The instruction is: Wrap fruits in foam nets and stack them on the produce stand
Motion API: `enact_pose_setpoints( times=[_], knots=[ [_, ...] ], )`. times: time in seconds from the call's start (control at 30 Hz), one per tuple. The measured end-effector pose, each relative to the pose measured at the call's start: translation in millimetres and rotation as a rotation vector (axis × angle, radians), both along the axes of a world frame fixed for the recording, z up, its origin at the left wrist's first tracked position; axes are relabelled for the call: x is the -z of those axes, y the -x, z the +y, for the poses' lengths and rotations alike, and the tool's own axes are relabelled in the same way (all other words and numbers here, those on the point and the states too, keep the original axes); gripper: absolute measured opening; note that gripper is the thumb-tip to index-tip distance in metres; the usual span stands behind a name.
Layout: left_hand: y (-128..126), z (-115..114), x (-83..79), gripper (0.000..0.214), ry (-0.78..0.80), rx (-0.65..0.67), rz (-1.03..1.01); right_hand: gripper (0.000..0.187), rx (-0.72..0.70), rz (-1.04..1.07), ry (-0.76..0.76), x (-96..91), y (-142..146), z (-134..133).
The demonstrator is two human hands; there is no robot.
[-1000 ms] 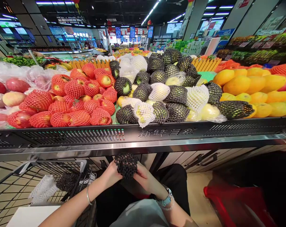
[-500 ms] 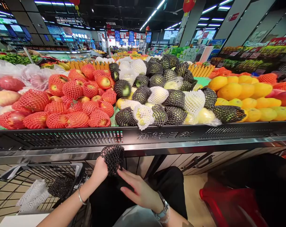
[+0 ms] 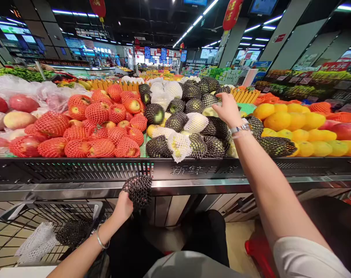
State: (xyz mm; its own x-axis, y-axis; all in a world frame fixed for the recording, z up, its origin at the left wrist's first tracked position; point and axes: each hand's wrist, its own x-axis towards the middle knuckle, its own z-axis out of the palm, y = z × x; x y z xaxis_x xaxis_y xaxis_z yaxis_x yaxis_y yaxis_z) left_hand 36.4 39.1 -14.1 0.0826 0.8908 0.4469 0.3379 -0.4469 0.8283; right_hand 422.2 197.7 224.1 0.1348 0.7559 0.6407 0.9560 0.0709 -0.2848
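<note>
My left hand [image 3: 124, 206] is closed around a bunched black foam net sleeve [image 3: 139, 191], held just in front of the shelf's metal edge. No fruit can be made out inside it. My right hand [image 3: 228, 109] reaches over the pile of netted fruit, thumb and fingers apart, palm down. Below and beside its fingertips lie a pale fruit [image 3: 210, 111] and fruit in black nets [image 3: 213, 126]. A white-netted fruit [image 3: 196, 122] rests left of the hand. Whether the fingertips touch any fruit, I cannot tell.
Red-netted apples [image 3: 101, 131] fill the left of the display, yellow-orange fruit [image 3: 291, 116] the right. A black slatted front panel [image 3: 85, 170] borders the shelf. The shopping cart [image 3: 7, 231] at lower left holds white foam nets [image 3: 38, 241] and black netting [image 3: 73, 232].
My right hand has left the black net and moved up, forward and to the right, over the fruit pile. My left hand still holds the net in nearly the same place.
</note>
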Motion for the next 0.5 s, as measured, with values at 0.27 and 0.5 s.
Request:
enact_pose_setpoints(
  times=[0.27,0.5],
  knots=[
    [2,3,4.0,0.041,-0.082,-0.045,0.128,0.055,0.356,-0.150,0.514,14.6,3,74],
    [1,2,4.1,0.038,-0.099,-0.034,0.263,0.065,0.455,-0.187,0.449,17.9,-1,79]
  ],
)
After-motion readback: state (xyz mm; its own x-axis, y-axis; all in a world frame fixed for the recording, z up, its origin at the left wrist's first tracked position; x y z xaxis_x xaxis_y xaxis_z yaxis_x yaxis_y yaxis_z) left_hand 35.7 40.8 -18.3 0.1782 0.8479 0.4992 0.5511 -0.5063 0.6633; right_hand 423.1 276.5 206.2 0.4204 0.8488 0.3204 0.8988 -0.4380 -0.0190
